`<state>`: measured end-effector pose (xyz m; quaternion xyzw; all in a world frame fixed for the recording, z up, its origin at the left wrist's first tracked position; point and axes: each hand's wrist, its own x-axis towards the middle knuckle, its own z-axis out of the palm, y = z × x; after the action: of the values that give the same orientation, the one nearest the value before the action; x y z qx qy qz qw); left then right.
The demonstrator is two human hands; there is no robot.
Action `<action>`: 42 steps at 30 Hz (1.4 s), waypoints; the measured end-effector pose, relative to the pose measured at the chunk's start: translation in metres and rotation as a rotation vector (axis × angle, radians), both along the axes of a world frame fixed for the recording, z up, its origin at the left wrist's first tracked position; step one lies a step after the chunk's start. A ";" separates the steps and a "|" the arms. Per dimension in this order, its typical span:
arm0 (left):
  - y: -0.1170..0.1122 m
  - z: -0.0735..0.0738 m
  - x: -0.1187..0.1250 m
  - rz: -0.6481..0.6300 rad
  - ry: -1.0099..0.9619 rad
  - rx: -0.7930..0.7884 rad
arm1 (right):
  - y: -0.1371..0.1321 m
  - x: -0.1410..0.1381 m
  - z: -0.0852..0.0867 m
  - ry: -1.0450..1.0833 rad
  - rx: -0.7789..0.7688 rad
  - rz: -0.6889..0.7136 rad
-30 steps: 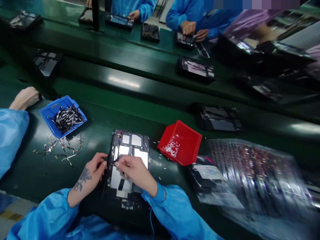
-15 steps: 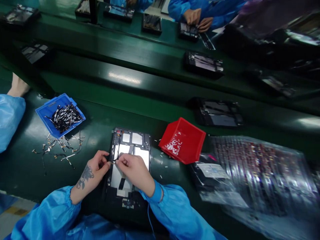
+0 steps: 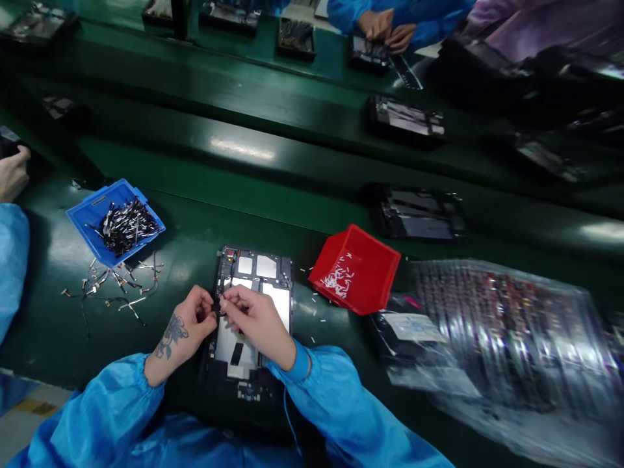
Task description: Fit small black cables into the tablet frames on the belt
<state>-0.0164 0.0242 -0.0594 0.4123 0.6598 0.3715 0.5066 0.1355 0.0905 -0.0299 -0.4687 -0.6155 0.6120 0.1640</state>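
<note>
An opened tablet body (image 3: 238, 351), black with silvery plates inside, lies in front of me, its long side pointing away. Over its left edge, my left hand (image 3: 192, 318) pinches a thin dark cable with thumb and index finger. My right hand (image 3: 258, 318) rests above the silver plates, fingertips closed on the same cable close to the left ones. Most of the cable is hidden by the fingers. A short black strip (image 3: 237, 354) shows on the plate below my right hand, and a small circuit board (image 3: 248, 391) is at the tablet's near end.
Loose cables (image 3: 121, 292) lie by a blue bin (image 3: 90, 214) full of them. A red bin (image 3: 375, 273) holds small white pieces, some scattered beside it. Bagged parts (image 3: 507, 338) lie right. More tablet bodies (image 3: 419, 211) sit beyond. A co-worker's hands (image 3: 385, 29) work across; another's hand (image 3: 12, 175) is left.
Both hands have shifted slightly up along the tablet's left edge, and my right fingers have come closer to the left ones. The co-worker's hand at the left now touches a dark device.
</note>
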 end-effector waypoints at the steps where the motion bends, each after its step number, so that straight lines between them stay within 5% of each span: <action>1: -0.001 0.000 0.000 -0.010 0.009 0.057 | 0.001 0.002 -0.001 -0.035 0.083 -0.018; 4: -0.004 -0.001 -0.001 -0.074 0.002 0.206 | 0.005 0.009 -0.001 -0.147 0.359 -0.028; 7: -0.006 -0.002 -0.003 -0.137 0.011 0.270 | 0.009 0.012 0.000 -0.194 0.465 -0.026; 29: -0.008 -0.003 -0.005 -0.257 0.197 0.360 | 0.012 0.010 -0.011 -0.218 0.490 -0.032; 42: -0.008 -0.005 -0.004 -0.251 0.217 0.347 | 0.013 0.006 -0.003 -0.447 0.553 -0.001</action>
<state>-0.0200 0.0162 -0.0641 0.6095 0.5803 0.3670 0.3963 0.1411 0.1037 -0.0328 -0.5293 -0.7783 0.3046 0.1461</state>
